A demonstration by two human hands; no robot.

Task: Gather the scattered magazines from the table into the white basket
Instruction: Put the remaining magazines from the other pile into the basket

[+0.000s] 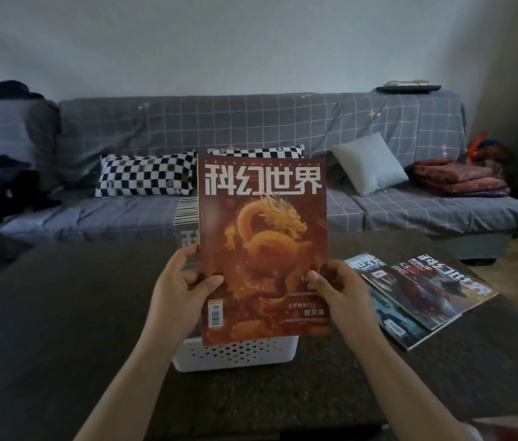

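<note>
Both hands' fingers clamped on orange magazine (262,246), white basket (235,353) mostly hidden behind it

Open passage: the dark table (60,329) lies bare across its whole left half and along the near edge below the white basket (235,353). Obstructions: the orange dragon magazine (264,249), held upright directly above the basket, covers its opening from view; two overlapping magazines (423,297) take up the table's right side. Beyond the far edge stands the grey checked sofa (251,128).
</note>
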